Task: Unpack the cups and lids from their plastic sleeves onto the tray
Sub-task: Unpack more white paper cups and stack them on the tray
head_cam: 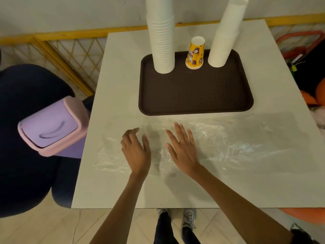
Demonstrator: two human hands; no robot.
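Observation:
A dark brown tray [195,95] lies on the white table. On its far side stand two tall stacks of upturned white cups [161,41], [224,37] with a short stack of yellow printed cups [194,53] between them. An empty clear plastic sleeve [228,141] lies flat across the table in front of the tray. My left hand [136,150] and my right hand [182,147] lie on the sleeve side by side, fingers straight and spread, holding nothing.
A lilac bin with a pink swing lid [52,127] stands off the table's left edge, beside a dark seat [21,103]. A yellow lattice fence [70,50] runs behind the table. Orange objects [307,44] sit past the right edge.

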